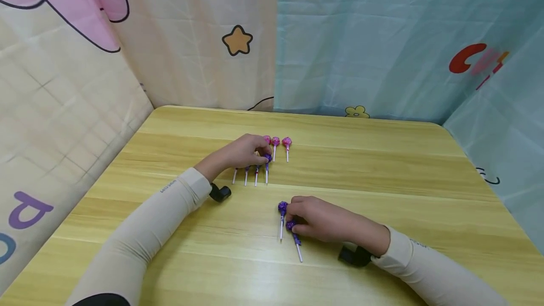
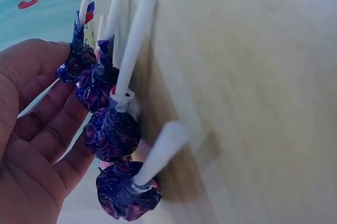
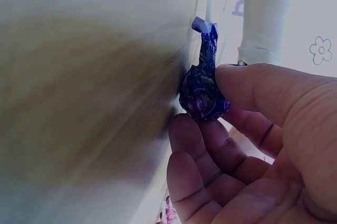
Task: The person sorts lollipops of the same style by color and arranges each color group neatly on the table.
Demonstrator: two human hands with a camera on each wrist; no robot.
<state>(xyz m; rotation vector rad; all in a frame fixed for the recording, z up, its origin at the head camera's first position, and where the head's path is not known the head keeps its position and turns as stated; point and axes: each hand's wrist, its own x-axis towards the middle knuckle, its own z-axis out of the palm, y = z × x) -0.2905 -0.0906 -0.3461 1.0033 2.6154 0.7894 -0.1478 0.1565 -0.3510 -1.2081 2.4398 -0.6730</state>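
My left hand (image 1: 246, 150) pinches the purple-wrapped lollipop (image 2: 76, 65) at the end of a row; its thumb lies against the wrapper. The other purple lollipops (image 2: 112, 134) of that row lie side by side below it in the left wrist view, their heads partly hidden by the hand in the head view. Nearer the body, my right hand (image 1: 320, 218) holds another purple lollipop (image 3: 202, 95) by its head between thumb and fingers, its white stick slanting toward the front. A further purple lollipop (image 1: 282, 208) lies just left of the right hand's fingers.
Behind the purple row lie pink-wrapped lollipops (image 1: 287, 141), some partly covered by the left hand. All rest on a wood-grain table (image 1: 382, 169). Printed curtains (image 1: 340, 37) hang along its back and sides. A black wrist camera (image 1: 221, 193) sits under the left wrist.
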